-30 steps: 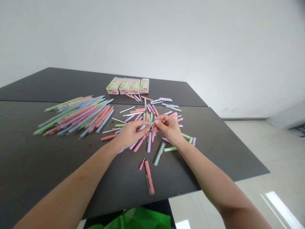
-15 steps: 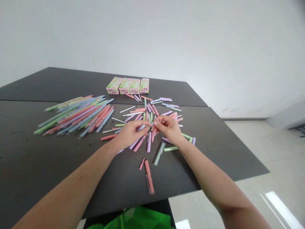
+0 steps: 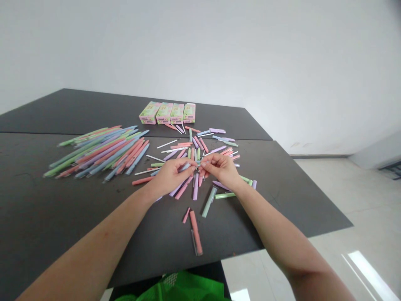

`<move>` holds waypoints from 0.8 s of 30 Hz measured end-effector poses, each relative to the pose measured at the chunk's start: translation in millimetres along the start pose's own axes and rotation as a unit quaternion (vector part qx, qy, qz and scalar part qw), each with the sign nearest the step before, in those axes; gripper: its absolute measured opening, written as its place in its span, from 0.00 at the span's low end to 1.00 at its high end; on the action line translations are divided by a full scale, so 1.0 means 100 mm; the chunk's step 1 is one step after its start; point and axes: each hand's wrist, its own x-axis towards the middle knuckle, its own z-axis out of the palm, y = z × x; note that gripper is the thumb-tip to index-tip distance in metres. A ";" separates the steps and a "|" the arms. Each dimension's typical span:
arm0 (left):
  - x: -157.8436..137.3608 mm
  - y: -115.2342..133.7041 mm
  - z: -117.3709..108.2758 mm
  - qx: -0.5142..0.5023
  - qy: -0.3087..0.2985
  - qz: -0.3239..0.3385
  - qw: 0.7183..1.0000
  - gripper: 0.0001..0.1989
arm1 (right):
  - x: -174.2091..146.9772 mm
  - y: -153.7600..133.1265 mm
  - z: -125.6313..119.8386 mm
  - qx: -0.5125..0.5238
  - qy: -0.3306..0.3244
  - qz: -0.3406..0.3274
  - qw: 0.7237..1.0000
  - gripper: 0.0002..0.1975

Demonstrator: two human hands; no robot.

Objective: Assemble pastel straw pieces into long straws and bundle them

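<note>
My left hand (image 3: 169, 172) is closed around a light blue pen barrel (image 3: 184, 167), over the middle of the scattered pen parts. Fingertips of my right hand (image 3: 223, 169) pinch a small blue pen piece (image 3: 198, 161) at the barrel's right end. The two hands nearly meet, and the fingers hide how the pieces join. Beneath and around them lie loose pen barrels and tips, among them a purple barrel (image 3: 196, 187), a grey-green barrel (image 3: 209, 202) and a white refill (image 3: 156, 158).
To the left is a large pile of pens (image 3: 100, 152) in green, blue, red and purple. Several pink-and-green boxes (image 3: 164, 113) stand in a row at the back. A red barrel with a clear clip (image 3: 196, 234) and a short red tip (image 3: 186, 215) lie near the table's front edge.
My right fingertips have shifted very slightly at the joint between the blue pieces. Both hands stay in the same place, and the lying parts have not moved.
</note>
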 end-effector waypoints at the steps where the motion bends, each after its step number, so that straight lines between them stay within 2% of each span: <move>1: 0.00 0.00 0.00 0.001 0.004 0.000 1.000 0.12 | 0.00 0.00 0.00 0.005 0.001 0.000 1.000 0.16; 24: -0.01 0.03 0.00 -0.018 0.013 -0.009 1.000 0.14 | -0.03 0.03 0.05 0.018 -0.005 -0.010 1.000 0.14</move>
